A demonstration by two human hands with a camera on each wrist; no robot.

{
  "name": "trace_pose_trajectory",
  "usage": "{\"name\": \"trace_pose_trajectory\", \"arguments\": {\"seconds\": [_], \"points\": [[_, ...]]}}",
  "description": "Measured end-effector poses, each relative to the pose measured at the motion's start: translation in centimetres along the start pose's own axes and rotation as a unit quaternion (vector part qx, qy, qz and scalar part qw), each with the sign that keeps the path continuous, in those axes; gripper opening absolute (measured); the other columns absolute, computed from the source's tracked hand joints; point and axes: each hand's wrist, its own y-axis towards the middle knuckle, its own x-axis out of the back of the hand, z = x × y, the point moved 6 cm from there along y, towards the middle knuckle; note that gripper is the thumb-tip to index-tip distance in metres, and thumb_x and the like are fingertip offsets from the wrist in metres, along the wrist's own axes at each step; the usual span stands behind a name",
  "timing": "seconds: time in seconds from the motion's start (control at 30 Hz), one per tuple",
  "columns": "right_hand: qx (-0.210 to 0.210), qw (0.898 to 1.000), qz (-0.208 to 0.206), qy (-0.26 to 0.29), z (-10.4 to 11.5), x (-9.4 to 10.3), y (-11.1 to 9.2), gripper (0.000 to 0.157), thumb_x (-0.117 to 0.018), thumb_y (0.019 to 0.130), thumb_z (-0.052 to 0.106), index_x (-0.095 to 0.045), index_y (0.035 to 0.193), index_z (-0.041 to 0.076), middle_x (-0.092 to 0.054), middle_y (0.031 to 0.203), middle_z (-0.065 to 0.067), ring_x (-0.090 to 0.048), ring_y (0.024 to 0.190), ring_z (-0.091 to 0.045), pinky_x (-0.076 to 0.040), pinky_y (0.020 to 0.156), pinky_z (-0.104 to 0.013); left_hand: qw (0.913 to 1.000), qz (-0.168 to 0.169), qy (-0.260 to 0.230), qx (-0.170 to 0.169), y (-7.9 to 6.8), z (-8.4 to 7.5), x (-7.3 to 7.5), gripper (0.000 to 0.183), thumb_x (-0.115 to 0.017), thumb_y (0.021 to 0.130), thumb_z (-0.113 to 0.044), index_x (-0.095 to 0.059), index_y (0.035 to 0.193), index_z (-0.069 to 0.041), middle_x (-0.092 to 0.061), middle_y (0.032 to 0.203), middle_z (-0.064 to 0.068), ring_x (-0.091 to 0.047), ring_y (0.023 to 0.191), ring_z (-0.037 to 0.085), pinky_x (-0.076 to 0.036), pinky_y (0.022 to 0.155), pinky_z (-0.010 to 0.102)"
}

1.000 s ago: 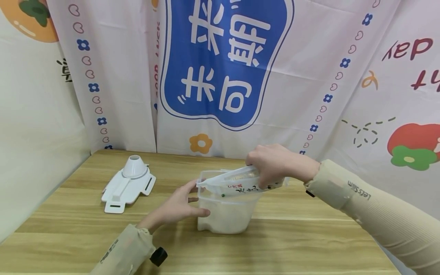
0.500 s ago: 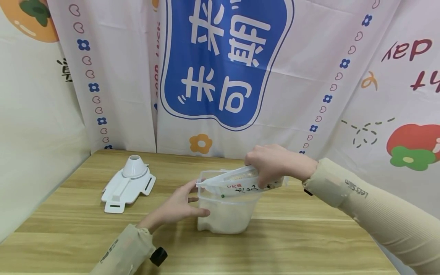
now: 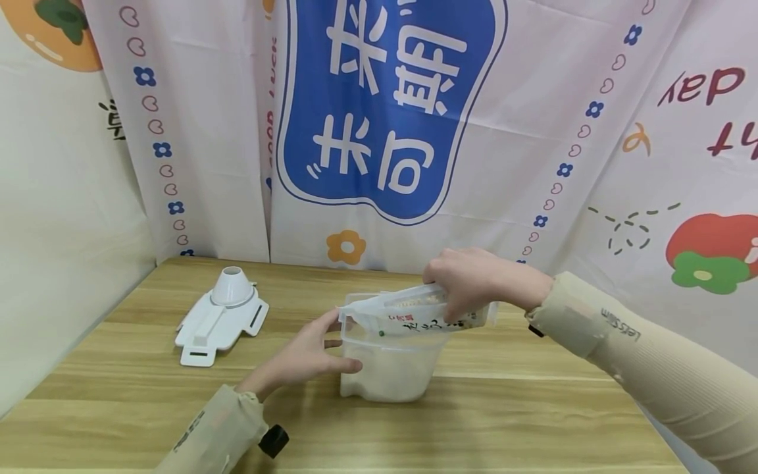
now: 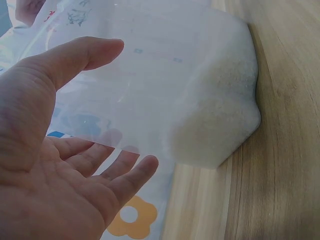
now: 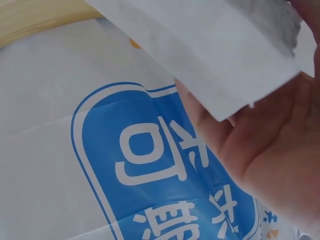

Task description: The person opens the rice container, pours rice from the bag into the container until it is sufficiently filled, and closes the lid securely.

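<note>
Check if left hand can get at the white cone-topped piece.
Likely yes: the white cone-topped piece lies on the table, left of the left hand, nothing visible between them.

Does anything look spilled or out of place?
I see no spill on the table around the clear container. The printed cloth at right looks odd: its lettering is upside down and its red fruit has leaves underneath, as if hung inverted.

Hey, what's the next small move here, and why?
Probably lift the right hand slightly to steepen the bag: it slants only gently over the container, which holds pale grain, and the left hand is beside the container, where it could steady it.
</note>
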Motion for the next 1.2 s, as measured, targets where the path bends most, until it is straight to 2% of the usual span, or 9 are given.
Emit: {"name": "trace_pose_trajectory", "arguments": {"seconds": [0.33,0.6,0.77,1.0,1.2], "points": [[0.033,0.997,-0.043,0.052,-0.3,-0.3,-0.2,0.021,-0.079,0.071,0.018,-0.066,0.087,0.013,-0.059,0.07,0.008,-0.051,0.053,-0.009,-0.046,0.044,-0.025,0.9999,-0.003,0.007,0.014,0.1,0.3,0.1,0.089,-0.088,0.074,-0.026,-0.039,0.147,-0.015,-0.051,0.137,0.013,-0.048,0.125,0.037,-0.044,0.101,0.055],[0.044,0.991,-0.059,0.108,-0.8,-0.6,-0.4,0.033,-0.082,0.075,0.02,-0.07,0.105,0.011,-0.066,0.083,0.008,-0.061,0.063,-0.007,-0.054,0.054,-0.024,0.9998,-0.005,0.014,0.012,0.2,0.2,0.3,0.087,-0.088,0.074,-0.027,-0.04,0.146,-0.015,-0.052,0.136,0.011,-0.049,0.125,0.035,-0.045,0.1,0.054],[0.042,0.985,-0.067,0.155,-1.3,-1.4,-0.3,0.046,-0.087,0.073,0.022,-0.071,0.114,0.01,-0.069,0.091,0.007,-0.064,0.07,-0.005,-0.056,0.061,-0.023,0.9999,-0.003,0.009,0.011,0.0,0.1,0.2,0.086,-0.088,0.074,-0.025,-0.041,0.145,-0.014,-0.052,0.136,0.012,-0.048,0.125,0.037,-0.045,0.1,0.054],[0.025,0.984,-0.042,0.17,-1.5,-2.5,0.0,0.054,-0.087,0.065,0.014,-0.07,0.116,0.015,-0.068,0.092,0.009,-0.064,0.072,-0.008,-0.056,0.058,-0.024,0.9999,-0.002,0.002,0.015,-0.1,0.2,0.2,0.086,-0.088,0.075,-0.025,-0.04,0.146,-0.014,-0.052,0.136,0.012,-0.05,0.123,0.037,-0.044,0.101,0.054],[0.024,0.986,-0.015,0.163,-1.3,-2.4,0.1,0.051,-0.079,0.061,-0.001,-0.071,0.11,0.013,-0.068,0.088,0.008,-0.064,0.069,-0.01,-0.056,0.055,-0.025,0.9997,-0.004,0.005,0.022,0.0,0.5,0.0,0.087,-0.088,0.075,-0.027,-0.04,0.147,-0.014,-0.051,0.136,0.011,-0.052,0.121,0.038,-0.046,0.099,0.053]]}}
